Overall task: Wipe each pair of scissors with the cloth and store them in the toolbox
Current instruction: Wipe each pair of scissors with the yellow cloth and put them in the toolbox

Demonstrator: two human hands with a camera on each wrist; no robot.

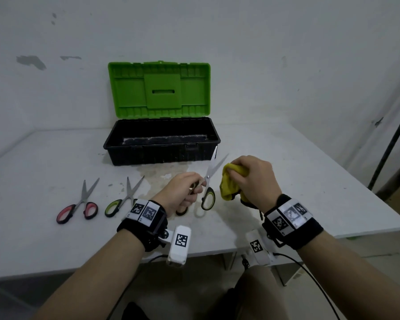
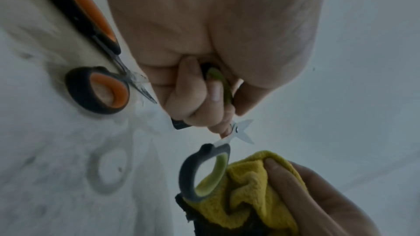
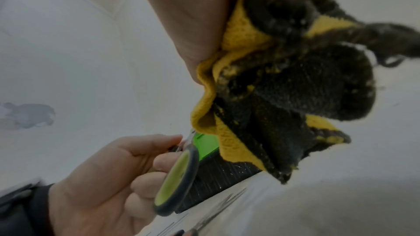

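The toolbox (image 1: pixel 134 144) is sitting open at the back of the table (image 1: pixel 310 192), one stiff plastic box with nothing visible inside. Four pairs of scissors are showing: three are lying on the table, red-handled (image 1: pixel 77 210), green-handled (image 1: pixel 120 200) and orange-handled (image 2: pixel 95 71), and the held scissors (image 1: pixel 208 183) are hanging in the air, blades apart, the left hand (image 1: pixel 183 192) curling round one handle; they are looking light, rigid and sharp, so the handles are seeming the safe hold. The right hand (image 1: pixel 254 179) is bunching the single soft, limp cloth (image 1: pixel 230 183) in closed fingers just beside the blades.
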